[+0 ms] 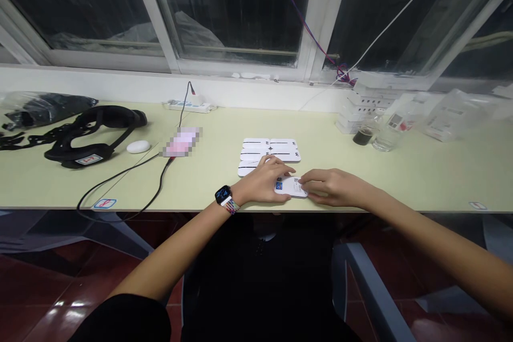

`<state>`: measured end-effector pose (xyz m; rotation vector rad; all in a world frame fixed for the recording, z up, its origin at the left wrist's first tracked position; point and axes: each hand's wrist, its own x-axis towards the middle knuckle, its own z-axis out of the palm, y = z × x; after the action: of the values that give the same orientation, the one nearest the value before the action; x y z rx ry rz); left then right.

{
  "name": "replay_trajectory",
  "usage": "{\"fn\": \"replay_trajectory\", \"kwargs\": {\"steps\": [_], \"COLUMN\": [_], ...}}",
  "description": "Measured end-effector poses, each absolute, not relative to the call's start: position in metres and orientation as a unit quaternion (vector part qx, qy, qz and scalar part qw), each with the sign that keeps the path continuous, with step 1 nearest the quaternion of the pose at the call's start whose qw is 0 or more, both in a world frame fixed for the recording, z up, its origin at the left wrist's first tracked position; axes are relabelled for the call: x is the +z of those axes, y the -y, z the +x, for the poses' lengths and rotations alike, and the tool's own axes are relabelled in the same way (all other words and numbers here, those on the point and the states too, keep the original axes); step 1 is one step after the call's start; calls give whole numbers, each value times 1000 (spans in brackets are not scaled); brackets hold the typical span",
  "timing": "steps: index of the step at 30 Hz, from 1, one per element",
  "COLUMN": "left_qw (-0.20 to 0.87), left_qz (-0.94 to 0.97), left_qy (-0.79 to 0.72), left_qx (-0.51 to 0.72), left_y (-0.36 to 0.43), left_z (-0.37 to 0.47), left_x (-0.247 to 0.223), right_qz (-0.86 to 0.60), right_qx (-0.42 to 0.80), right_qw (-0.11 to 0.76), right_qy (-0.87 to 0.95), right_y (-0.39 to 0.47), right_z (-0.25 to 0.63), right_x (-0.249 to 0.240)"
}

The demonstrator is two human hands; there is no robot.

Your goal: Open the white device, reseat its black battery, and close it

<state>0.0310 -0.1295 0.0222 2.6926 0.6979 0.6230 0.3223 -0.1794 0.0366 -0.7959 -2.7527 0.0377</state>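
Note:
A white card-like piece with a blue label and small print (293, 187) lies flat near the table's front edge. My left hand (266, 179) grips its left end between thumb and fingers. At its right end my right hand (331, 187) has its fingertips pressed on the surface and edge. Just beyond, several white rounded pieces with black stripes (282, 149) lie in rows against each other. The left hand partly covers the nearest of these.
On the left are a black headset (96, 133), a white oval case (138, 147), a blurred phone (182, 141) with a cable, and a power strip (190, 106). To the right stand white boxes (366, 104), a dark-liquid bottle (364, 134), a clear bottle (387, 139) and a plastic bag (449, 117).

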Motion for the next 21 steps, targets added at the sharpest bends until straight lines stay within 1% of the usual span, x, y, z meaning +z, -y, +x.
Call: {"fn": "replay_trajectory", "kwargs": {"steps": [6, 12, 19, 21], "left_qw": [187, 155, 173, 182], "left_qz": [921, 932, 928, 923], "left_qy": [-268, -262, -269, -279], "left_qx": [210, 200, 192, 193], "left_y": [131, 128, 125, 123], "left_z": [30, 19, 14, 15], "left_x": [23, 28, 28, 26], "right_qz": [-264, -249, -236, -228], "right_qx": [-29, -55, -72, -89], "right_qw": [116, 102, 86, 70], "right_qy": [957, 962, 965, 967], "right_y": [177, 178, 178, 178], "right_z": [318, 315, 312, 310], "right_x": [35, 38, 42, 44]}}
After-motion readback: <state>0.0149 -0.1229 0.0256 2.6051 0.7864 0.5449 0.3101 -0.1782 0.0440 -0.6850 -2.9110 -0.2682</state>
